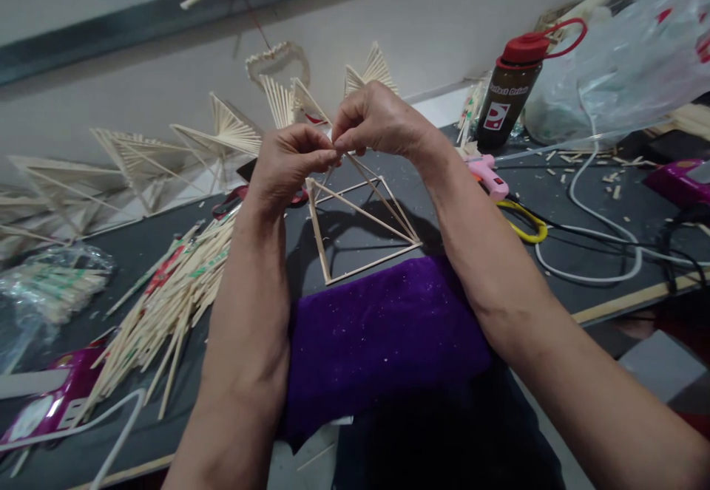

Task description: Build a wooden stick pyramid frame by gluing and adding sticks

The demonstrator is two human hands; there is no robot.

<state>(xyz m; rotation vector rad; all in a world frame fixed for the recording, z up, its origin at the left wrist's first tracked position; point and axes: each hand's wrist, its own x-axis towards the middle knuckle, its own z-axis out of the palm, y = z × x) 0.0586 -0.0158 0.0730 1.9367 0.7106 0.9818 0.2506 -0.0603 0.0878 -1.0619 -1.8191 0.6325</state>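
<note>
A frame of thin wooden sticks [369, 264] stands on the dark table, a four-sided base with slanting sticks rising from it. At the top of those slanting sticks, my left hand [291, 161] and my right hand [382, 124] meet, thumb and fingertips pinched on each. Whatever lies between the fingertips is too small or hidden to make out. Below the frame, a purple cloth [382, 327] dotted with small specks covers the table's front edge and my lap.
Loose sticks [171, 290] lie in a heap at left, beside a plastic bag of sticks [55, 279]. Fanned stick models [222, 131] line the wall. At right are a pink glue gun [488, 176], a red-capped bottle [507, 94], white cable [604, 279] and a plastic bag [621, 69].
</note>
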